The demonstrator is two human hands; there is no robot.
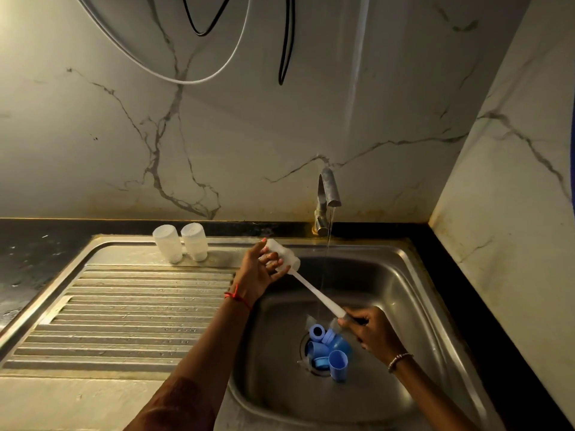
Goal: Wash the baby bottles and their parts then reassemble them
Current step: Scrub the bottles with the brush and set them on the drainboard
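The left hand (258, 272) is holding a clear baby bottle (284, 259) just over the left edge of the sink (404, 290). Its fingers (275, 263) are curling round the bottle's body, and the bottle's mouth is pointing down and to the right. A white bottle brush (314, 293) is running into that mouth. The right hand (370, 331) is gripping the far end of its handle above the basin, with the fingers wrapped closed around it. Below the right hand, a heap of blue bottle parts (329, 349) is lying over the drain. The faucet (326, 194) is running, and its thin stream of water (326, 259) is falling close by the brush handle; whether it is touching the handle cannot be told. Two more clear bottles (168, 244) are standing side by side at the back of the ribbed drainboard (140, 306), left of the basin. The dark table (31, 259) is framing the sink, and veined marble wall (280, 119) is rising behind it.
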